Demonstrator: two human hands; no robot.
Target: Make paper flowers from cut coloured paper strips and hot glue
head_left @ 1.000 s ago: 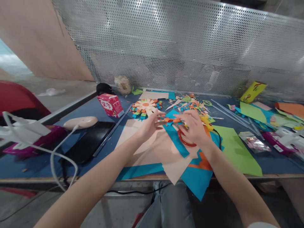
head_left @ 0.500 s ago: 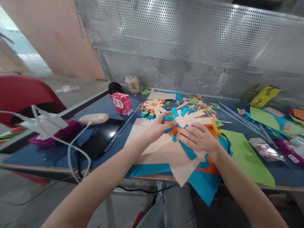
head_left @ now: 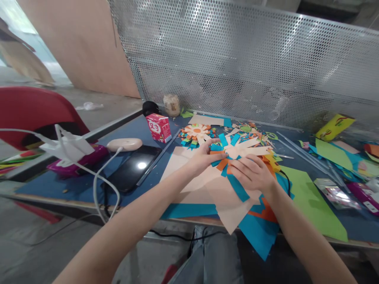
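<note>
Between my hands is a paper flower (head_left: 233, 150) with pale peach, blue and orange strips spreading from its middle. My left hand (head_left: 205, 154) pinches its left-hand strips between thumb and fingers. Curled over the lower right strips, my right hand (head_left: 250, 173) presses on the flower; its thumb is hidden. Peach paper sheets (head_left: 189, 185) lie beneath, over blue paper (head_left: 257, 234). A finished-looking layered paper flower (head_left: 196, 131) rests just behind my left hand. Right of my right hand shows a yellow tool (head_left: 271, 162), perhaps a glue gun, with a black cord.
At left are a phone (head_left: 133, 167), a white charger (head_left: 67, 148) with cables, and a pink box (head_left: 159, 128). Paper scraps (head_left: 251, 132) litter the back. Green paper (head_left: 310, 201), clear sticks (head_left: 304, 152) and a yellow box (head_left: 334, 127) lie right. A perforated metal panel (head_left: 237, 59) stands behind.
The whole view has shifted slightly, so things appear a little further right. Both hands keep their hold on the paper flower, with hardly any movement.
</note>
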